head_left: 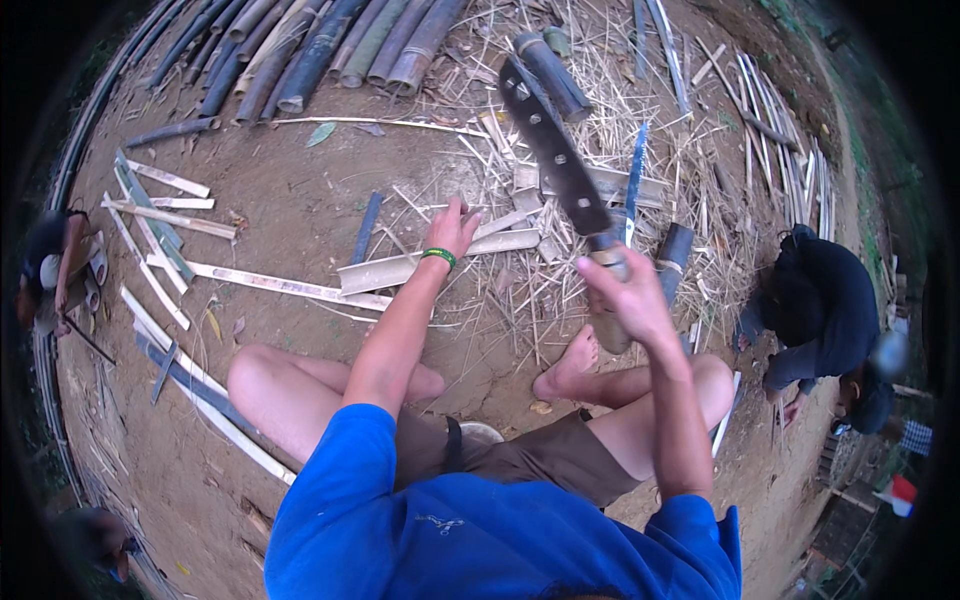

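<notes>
My right hand (632, 295) is closed round the handle of a machete (553, 140). Its dark blade, dotted with a row of holes, points up and away over the shavings. My left hand (455, 232), with a green wristband, reaches forward with fingers apart, just above the ground litter. I see nothing held in it. Close beside that wrist lies a split half of bamboo (385, 274), with other split pieces (505, 222) beyond it. A narrow, tapering bluish blade (637, 168) stands out behind my right hand; its lower end is hidden.
Whole bamboo poles (400, 50) lie at the far left. Light bamboo strips (270, 283) are scattered at left, more strips (765, 110) at far right. Short bamboo tubes (550, 75) rest among shavings (530, 300). One person (825, 300) crouches at right, another (70, 260) at left.
</notes>
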{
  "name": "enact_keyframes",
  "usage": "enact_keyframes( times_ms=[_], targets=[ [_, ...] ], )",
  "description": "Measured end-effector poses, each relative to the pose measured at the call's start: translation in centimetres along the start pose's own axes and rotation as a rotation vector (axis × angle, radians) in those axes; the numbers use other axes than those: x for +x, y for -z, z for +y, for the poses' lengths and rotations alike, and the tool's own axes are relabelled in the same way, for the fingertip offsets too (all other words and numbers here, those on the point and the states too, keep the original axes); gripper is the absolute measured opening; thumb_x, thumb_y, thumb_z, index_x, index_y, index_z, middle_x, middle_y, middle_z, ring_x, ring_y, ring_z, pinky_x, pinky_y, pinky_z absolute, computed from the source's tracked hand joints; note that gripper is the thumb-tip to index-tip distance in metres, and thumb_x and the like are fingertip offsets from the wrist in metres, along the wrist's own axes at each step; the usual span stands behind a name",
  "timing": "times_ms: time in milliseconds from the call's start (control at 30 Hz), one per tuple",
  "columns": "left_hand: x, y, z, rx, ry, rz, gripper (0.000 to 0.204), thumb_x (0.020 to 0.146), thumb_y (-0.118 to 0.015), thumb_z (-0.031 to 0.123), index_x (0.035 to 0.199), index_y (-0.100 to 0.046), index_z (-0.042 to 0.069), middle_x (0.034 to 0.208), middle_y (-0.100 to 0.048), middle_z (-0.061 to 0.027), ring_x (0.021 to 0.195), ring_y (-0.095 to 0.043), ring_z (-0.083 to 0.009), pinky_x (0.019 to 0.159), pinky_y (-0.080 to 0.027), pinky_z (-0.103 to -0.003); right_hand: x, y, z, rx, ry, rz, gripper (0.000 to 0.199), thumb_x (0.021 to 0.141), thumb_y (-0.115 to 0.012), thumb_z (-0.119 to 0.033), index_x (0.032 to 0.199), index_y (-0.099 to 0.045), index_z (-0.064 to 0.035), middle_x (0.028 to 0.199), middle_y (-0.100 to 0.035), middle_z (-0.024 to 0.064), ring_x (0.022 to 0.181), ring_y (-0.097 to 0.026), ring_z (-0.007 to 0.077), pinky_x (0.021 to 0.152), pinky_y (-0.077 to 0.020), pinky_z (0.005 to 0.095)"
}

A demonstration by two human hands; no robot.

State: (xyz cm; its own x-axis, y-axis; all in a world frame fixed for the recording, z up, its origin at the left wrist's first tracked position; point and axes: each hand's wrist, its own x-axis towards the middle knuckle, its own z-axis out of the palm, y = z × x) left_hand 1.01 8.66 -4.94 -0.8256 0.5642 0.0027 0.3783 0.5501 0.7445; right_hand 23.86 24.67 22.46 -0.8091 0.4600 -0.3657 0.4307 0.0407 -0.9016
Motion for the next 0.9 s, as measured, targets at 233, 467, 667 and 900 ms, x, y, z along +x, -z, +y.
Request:
enact_keyframes(
  times_ms=[233, 467, 667, 900],
  targets=[
    [1.0, -8.8, -4.4, 0.468, -0.036, -0.270, 0.043, 0.091, -0.072, 0.028, 0.125, -0.061, 0.005, 0.132, -0.061, -0.0184, 0.127, -0.057, -0.0364, 0.106, -0.046, -0.052, 0.9, 3.9, 0.4, 0.029, -0.029, 0.250, 0.026, 0.098, -0.074, -0.026, 0.091, -0.062, -0.0047, 0.065, -0.058, -0.0010, 0.056, -0.054, 0.0085, 0.055, -0.0426, 0.0263],
    [0.8, -9.6, -5.0, 0.425, -0.064, -0.083, 0.035, 0.090, -0.073, 0.024, 0.120, -0.064, 0.009, 0.135, -0.055, -0.0240, 0.129, -0.051, -0.0404, 0.111, -0.039, -0.056, 1.5, 4.3, 0.9, 0.157, -0.106, 0.244, 0.025, 0.099, -0.073, -0.026, 0.092, -0.062, -0.0041, 0.066, -0.057, 0.0000, 0.056, -0.053, 0.0091, 0.054, -0.0414, 0.0268],
    [1.3, -8.5, -5.6, 0.263, 0.022, -0.248, 0.034, 0.091, -0.069, 0.018, 0.123, -0.063, 0.008, 0.123, -0.064, -0.0236, 0.119, -0.059, -0.0426, 0.102, -0.048, -0.052, 1.4, 4.1, 0.4, 0.211, -0.101, 0.258, 0.024, 0.098, -0.074, -0.023, 0.094, -0.061, -0.0040, 0.068, -0.057, 0.0003, 0.056, -0.053, 0.0088, 0.054, -0.0416, 0.0261],
    [2.5, -0.9, -7.5, 0.217, 0.060, 0.148, 0.035, 0.091, -0.066, 0.017, 0.125, -0.064, 0.007, 0.111, -0.070, -0.0246, 0.104, -0.067, -0.0422, 0.093, -0.054, -0.053, 0.8, 4.0, -0.2, 0.208, -0.082, 0.254, 0.024, 0.098, -0.074, -0.024, 0.094, -0.062, -0.0039, 0.068, -0.057, 0.0000, 0.057, -0.053, 0.0087, 0.054, -0.0426, 0.0258]
  ],
)
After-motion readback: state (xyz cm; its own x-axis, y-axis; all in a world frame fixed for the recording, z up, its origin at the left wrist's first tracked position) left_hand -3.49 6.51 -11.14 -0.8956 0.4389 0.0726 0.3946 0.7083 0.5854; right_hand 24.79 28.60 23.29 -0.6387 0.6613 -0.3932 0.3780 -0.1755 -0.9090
